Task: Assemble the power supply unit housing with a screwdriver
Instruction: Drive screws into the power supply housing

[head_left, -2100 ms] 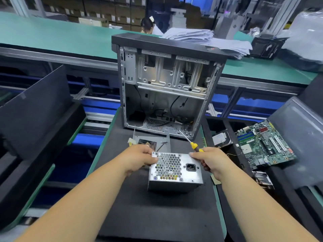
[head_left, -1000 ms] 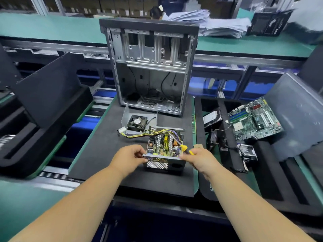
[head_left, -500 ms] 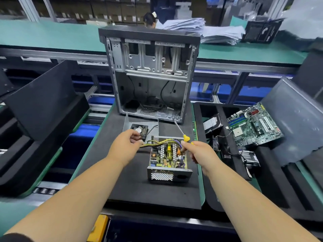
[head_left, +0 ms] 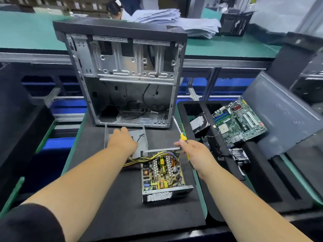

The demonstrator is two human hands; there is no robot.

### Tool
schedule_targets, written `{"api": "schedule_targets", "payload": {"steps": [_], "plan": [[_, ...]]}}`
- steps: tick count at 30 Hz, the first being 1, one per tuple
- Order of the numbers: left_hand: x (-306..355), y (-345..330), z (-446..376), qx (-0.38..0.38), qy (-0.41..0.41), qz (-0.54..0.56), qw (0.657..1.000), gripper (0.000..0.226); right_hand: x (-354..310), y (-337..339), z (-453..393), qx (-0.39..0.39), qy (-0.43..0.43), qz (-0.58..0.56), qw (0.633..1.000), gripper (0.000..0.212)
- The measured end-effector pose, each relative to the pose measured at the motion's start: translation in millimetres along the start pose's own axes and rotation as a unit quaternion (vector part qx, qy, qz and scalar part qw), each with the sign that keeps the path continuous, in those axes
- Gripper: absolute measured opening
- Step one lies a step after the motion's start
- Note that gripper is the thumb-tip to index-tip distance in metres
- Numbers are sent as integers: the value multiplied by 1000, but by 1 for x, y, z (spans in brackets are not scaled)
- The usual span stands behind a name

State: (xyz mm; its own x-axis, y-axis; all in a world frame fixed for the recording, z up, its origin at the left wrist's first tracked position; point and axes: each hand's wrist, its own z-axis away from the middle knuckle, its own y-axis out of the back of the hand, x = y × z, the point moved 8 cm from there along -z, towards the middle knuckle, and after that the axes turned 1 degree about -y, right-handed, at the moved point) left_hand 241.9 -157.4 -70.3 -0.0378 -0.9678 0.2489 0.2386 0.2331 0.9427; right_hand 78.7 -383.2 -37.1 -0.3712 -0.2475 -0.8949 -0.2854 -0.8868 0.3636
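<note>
Left hand [head_left: 122, 141] on PSU cover [head_left: 142, 138].

Bare forearms; black sleeve [head_left: 26, 222] on the left arm

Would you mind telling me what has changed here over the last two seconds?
Both hands set down the open power supply on the mat. The left hand let go and reached forward onto the metal cover behind it. The right hand still holds the screwdriver; the computer case stayed put.
</note>
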Motion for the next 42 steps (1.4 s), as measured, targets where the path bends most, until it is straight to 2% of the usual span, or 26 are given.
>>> {"api": "schedule_targets", "payload": {"steps": [5, 7, 11, 16, 19, 23, 26, 28, 30, 37, 42], "plan": [[-10, -22, -23, -69, 62, -91, 991, 74, 3, 4, -9, 8, 16, -21, 1000, 22], [-15, -25, -28, -75, 74, -93, 990, 83, 4, 3, -11, 7, 19, -29, 999, 20], [-13, -18, -31, -62, 54, -93, 992, 84, 0, -2, -10, -5, 32, -35, 999, 18], [-7, 19, -19, 32, 2, -112, 993, 74, -12, -4, -4, -15, 27, -19, 999, 17], [-4, 49, -3, 107, -25, -72, 991, 67, -22, -6, -2, -22, 20, -30, 999, 10], [8, 80, 27, 174, -111, 26, 978, 84, -35, -9, -2, -17, 5, -69, 997, 23], [23, 91, 64, 214, -167, 72, 960, 91, -47, -14, 6, -20, 25, -91, 995, 7], [34, 91, 89, 224, -202, 82, 950, 93, -54, -16, 13, -25, 34, -106, 993, 21], [41, 84, 110, 220, -227, 92, 944, 95, -59, -19, 18, -36, 42, -93, 994, 30], [42, 51, 156, 206, -232, 113, 944, 99, -56, -27, 31, -35, 76, 29, 996, 29], [33, 32, 171, 201, -223, 117, 947, 100, -49, -27, 37, -39, 129, 188, 973, 23]]}}
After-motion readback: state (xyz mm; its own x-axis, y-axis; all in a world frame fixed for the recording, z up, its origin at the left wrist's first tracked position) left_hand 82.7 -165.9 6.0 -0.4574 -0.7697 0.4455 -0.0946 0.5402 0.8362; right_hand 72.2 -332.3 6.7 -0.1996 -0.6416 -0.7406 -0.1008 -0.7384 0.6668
